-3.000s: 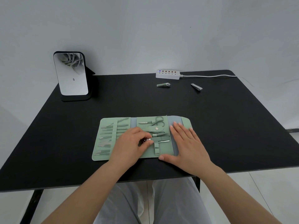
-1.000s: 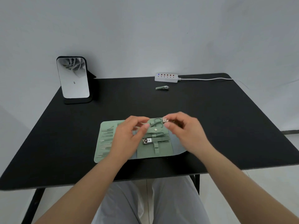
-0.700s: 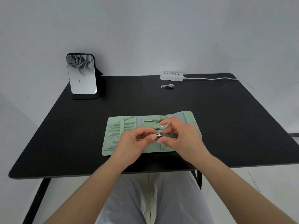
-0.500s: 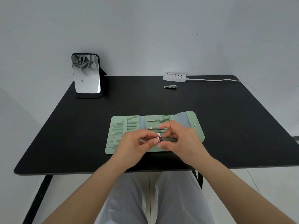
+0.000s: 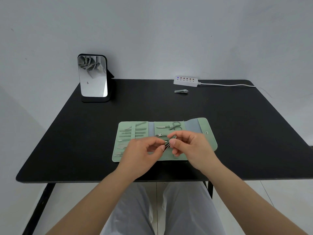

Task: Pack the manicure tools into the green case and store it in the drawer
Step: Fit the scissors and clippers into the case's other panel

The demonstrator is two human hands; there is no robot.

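Fingers of both hands pinched one small metal nail clipper (image 5: 168, 144) over the middle of the green case (image 5: 210, 141); left hand (image 5: 141, 156) thumb and forefinger gripped its near-left end, right hand (image 5: 191, 148) thumb and forefinger its far-right end, other fingers loosely curled. Clipper's long axis ran diagonal, near-left to far-right, raised off the case. Case lay unfolded flat near the front edge of the black table (image 5: 254, 133), centre, long axis left-right, snap flap at its right end. Slim tools sat in the left panel's slots, handles pointing right; scissors (image 5: 176, 125) in the middle panel near the far edge. Second clipper (image 5: 181, 91) lay loose near the back edge, long axis left-right, just in front of the white power strip (image 5: 186, 81). Mirror (image 5: 92, 77) stood upright at the back-left corner.
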